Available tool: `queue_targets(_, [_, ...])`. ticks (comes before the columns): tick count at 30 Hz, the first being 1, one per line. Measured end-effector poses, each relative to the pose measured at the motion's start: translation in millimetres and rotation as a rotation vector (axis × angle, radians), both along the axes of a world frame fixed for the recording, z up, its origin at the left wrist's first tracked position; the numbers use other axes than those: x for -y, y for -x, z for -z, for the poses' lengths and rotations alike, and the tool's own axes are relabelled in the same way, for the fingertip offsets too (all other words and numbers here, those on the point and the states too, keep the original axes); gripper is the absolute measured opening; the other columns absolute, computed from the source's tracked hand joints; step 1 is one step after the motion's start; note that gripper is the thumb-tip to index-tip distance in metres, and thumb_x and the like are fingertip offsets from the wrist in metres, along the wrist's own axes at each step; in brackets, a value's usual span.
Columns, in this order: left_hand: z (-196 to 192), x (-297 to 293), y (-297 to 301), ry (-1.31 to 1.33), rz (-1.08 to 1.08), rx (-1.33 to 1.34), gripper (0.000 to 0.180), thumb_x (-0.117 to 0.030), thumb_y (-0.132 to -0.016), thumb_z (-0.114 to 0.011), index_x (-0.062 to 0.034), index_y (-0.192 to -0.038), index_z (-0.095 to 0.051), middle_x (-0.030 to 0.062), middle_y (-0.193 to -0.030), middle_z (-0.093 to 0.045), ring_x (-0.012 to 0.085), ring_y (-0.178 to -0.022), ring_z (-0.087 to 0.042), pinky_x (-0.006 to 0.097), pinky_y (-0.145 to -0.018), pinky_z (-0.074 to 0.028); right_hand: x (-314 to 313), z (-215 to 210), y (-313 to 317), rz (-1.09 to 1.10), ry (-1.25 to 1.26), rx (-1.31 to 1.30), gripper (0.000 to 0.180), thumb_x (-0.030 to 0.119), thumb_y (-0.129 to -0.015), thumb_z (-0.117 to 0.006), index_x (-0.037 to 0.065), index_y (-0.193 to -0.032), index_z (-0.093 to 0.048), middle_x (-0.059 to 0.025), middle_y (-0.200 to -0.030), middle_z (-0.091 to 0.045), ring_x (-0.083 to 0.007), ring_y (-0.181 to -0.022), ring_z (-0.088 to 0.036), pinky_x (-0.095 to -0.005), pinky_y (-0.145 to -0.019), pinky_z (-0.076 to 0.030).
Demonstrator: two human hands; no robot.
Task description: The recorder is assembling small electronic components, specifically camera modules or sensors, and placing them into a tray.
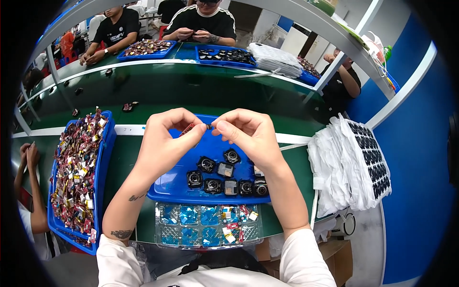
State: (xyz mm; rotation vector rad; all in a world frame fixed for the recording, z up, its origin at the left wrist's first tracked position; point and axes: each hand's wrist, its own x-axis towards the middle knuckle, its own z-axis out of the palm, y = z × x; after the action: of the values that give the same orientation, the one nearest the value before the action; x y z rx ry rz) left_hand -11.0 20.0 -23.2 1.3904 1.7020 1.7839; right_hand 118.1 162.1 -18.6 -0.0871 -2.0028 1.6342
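Above the far part of a blue tray (pixel 165 190), my two hands are raised close together with fingertips almost meeting. A small red circuit board (pixel 188 128) is pinched between the thumb and fingers of my left hand (pixel 165 138). My right hand (pixel 251 138) is closed in a pinch at a tiny dark piece by the board's end; whether that piece is part of the board I cannot tell. Below them on the tray lie several black square housings (pixel 206 164), some showing a round face and others a grey flat side.
At the left stands a blue bin (pixel 111 129) heaped with red boards. A clear compartment tray (pixel 159 227) with blue pieces and boards lies nearest me. White-wrapped trays (pixel 334 167) are stacked at right. Co-workers sit beyond the green conveyor (pixel 162 91), under a metal frame.
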Motion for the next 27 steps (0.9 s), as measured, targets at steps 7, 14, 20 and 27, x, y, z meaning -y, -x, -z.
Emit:
queue_targets(7, [3.8,-0.6,-3.1,-0.058,-0.179,-0.238,0.01,-0.006,-0.081,-0.067,0.002,-0.077,-0.063,0.0017,-0.072,-0.06,0.0043,-0.062,-0.053,0.019,-0.055,-0.04,3.2,6.2,0.2,0.109,-0.165,-0.022,0.012,0.013,-0.081,-0.07,0.002,-0.085,-0.07,-0.0017,-0.076,-0.066,-0.0053,-0.065,-0.056,-0.0201,-0.06,-0.044])
queue_targets(14, [5.0,-0.3,0.8,-0.014,0.018,-0.116,0.015,-0.013,-0.082,-0.067,0.002,-0.084,-0.066,0.0053,-0.075,-0.062,0.009,-0.067,-0.057,0.023,-0.064,-0.046,-0.6,7.3,0.9,-0.01,0.028,-0.017,0.005,0.006,-0.076,-0.068,0.001,-0.077,-0.066,-0.0003,-0.071,-0.063,-0.0035,-0.065,-0.055,-0.0189,-0.061,-0.045])
queue_targets(20, [-6.8,6.2,7.7,0.008,0.191,0.08,0.01,-0.01,-0.086,-0.066,-0.0005,-0.086,-0.062,-0.0002,-0.082,-0.06,0.0048,-0.074,-0.056,0.019,-0.067,-0.046,-5.7,9.9,9.4,0.474,-0.996,0.41,0.019,0.015,-0.076,-0.064,0.0,-0.065,-0.063,-0.0127,-0.066,-0.065,-0.0225,-0.059,-0.063,-0.0336,-0.054,-0.047])
queue_targets(27, [-5.5,7.2,10.1,0.003,0.149,0.106,0.012,-0.012,-0.085,-0.068,-0.0002,-0.086,-0.067,0.0003,-0.078,-0.063,0.0041,-0.071,-0.058,0.018,-0.063,-0.047,-4.0,45.5,7.4,0.148,-1.175,0.575,0.033,0.02,-0.078,-0.068,0.009,-0.109,-0.059,-0.0103,-0.093,-0.062,-0.029,-0.087,-0.062,-0.041,-0.072,-0.05])
